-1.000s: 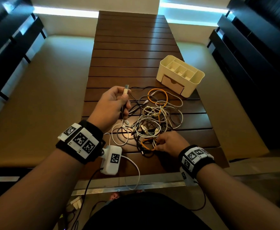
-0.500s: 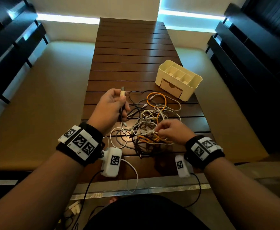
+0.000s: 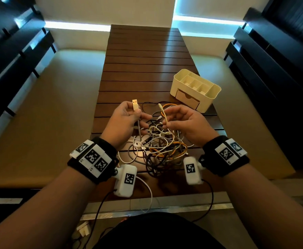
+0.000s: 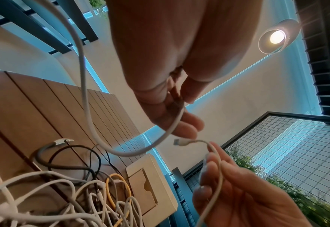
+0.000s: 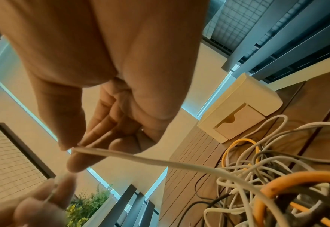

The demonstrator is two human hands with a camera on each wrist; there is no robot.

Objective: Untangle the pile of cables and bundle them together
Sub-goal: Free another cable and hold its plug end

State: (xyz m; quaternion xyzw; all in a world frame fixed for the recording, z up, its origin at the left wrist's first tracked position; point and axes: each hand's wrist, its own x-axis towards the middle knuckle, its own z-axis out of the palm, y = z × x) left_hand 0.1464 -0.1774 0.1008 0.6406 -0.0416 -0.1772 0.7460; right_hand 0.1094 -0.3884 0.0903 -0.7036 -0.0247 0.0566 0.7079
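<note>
- My left hand [image 3: 124, 119] is raised above the slatted wooden table [image 3: 143, 56], fingers curled round a white cable [image 3: 138, 126] just below its USB plug [image 3: 135, 104], which points up and away from me.
- My right hand [image 3: 186, 123] is lifted level with the left, thumb and fingertips pinching a thin white cable [image 3: 166, 119] a little below its small connector [image 3: 159, 105]; the other fingers of that hand are loosely curled.
- In the left wrist view, the white cable [image 4: 86, 95] leaves my left hand [image 4: 172, 64], loops down and runs up out of the picture, while my right hand [image 4: 244, 198] holds the thin white cable [image 4: 216, 165] close by, its connector [image 4: 181, 142] just beside my left fingertips.
- In the right wrist view, the thin white cable [image 5: 150, 159] runs from my pinch down into the heap.
- The pile of cables [image 3: 161, 148], white, grey, black and orange, lies tangled on the near end of the table, under and between my two hands; both held cables trail into it.
- A cream desk organiser [image 3: 195, 89] with open compartments and a small drawer stands on the table just beyond the pile, to the right.
</note>
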